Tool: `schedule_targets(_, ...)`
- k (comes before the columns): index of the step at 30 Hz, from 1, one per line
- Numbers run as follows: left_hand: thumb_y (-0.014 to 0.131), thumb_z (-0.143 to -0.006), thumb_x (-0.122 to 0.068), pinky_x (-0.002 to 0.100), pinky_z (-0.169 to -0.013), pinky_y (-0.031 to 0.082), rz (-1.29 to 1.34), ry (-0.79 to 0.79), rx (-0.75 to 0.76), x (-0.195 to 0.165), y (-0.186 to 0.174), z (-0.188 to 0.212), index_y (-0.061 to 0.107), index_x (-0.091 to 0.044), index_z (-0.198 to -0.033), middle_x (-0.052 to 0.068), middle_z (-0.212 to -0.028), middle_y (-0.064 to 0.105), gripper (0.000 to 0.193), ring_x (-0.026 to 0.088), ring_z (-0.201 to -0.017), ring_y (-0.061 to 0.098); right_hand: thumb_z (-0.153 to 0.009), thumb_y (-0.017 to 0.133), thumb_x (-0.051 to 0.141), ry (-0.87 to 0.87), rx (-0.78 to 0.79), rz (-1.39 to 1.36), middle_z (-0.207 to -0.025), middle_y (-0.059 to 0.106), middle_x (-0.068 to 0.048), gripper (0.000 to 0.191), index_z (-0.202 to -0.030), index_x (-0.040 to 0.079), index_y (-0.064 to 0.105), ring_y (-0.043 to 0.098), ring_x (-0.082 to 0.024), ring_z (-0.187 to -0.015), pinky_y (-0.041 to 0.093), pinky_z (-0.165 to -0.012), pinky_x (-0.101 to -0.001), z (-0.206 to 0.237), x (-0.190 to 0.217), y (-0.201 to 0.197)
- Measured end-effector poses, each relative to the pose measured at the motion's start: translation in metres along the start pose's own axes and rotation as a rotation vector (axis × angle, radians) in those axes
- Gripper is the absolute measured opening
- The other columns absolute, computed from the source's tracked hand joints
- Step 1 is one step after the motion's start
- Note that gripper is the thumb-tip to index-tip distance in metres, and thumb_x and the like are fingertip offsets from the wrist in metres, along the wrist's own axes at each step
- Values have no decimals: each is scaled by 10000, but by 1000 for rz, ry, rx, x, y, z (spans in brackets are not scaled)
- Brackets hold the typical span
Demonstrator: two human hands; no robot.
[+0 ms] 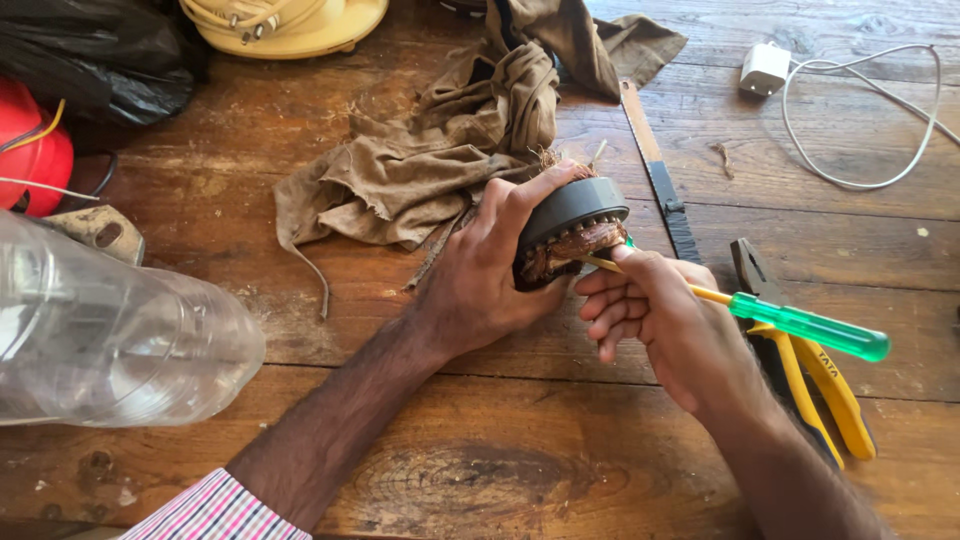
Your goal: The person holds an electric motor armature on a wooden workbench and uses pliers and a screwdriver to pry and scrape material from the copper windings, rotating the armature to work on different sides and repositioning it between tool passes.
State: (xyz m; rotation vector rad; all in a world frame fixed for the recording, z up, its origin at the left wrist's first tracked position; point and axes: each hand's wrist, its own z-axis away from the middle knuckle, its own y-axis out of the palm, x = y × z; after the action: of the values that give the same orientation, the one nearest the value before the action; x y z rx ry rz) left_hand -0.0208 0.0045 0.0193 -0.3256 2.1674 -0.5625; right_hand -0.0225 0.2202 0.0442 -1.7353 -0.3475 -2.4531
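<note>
Head view: your left hand [480,275] is gripping the wound motor core [568,235] above the wooden table [480,470], while your right hand [655,320] is pinching the green-handled screwdriver [790,322] into its copper windings. A slipping tip could be jabbing your left fingers.

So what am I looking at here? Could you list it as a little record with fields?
Surface: wooden table
Left hand: grips a round motor winding, dark ring with copper wire
Right hand: holds a green-handled screwdriver, tip at the winding
Under right hand: yellow-handled pliers
Behind: brown cloth, flat file, white charger with cable
Left side: clear plastic bottle
</note>
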Motion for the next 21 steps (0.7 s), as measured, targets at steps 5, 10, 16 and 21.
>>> schedule_targets(5, 830, -908, -197, 367, -982, 657, 82, -16, 12, 1, -1, -1, 268, -190, -1590, 172, -1354, 516, 884, 286, -1158, 708, -981, 479, 259, -74, 31, 177, -767, 723, -163, 430, -961, -109, 700, 702, -194, -620, 609, -506, -333, 6, -7, 3)
schedule_targets(10, 848, -911, -221, 376, -1006, 599, 107, -2, 2, 3, -4, -2, 273, -160, -1584, 185, -1423, 513, 887, 301, -1225, 682, -1005, 475, 266, -156, 76, 290, -761, 703, -167, 435, -949, -100, 704, 688, -194, -615, 588, -511, -325, 8, -14, 3)
schedule_targets(16, 854, -895, -184, 389, -1086, 614, 92, 13, -4, 2, -5, -2, 278, -157, -1587, 184, -1467, 499, 901, 319, -1308, 647, -1008, 484, 234, 87, 14, -145, -769, 704, -177, 386, -965, -101, 671, 675, -209, -615, 585, -536, -338, -1, -27, -10)
schedule_targets(21, 848, -876, -160, 389, -1086, 552, 118, -14, 3, 2, -6, -2, 277, -148, -1581, 190, -1486, 482, 907, 315, -1330, 625, -1024, 480, 235, 129, 19, -237, -777, 705, -180, 387, -994, -104, 663, 669, -205, -611, 579, -545, -335, -3, -32, -11)
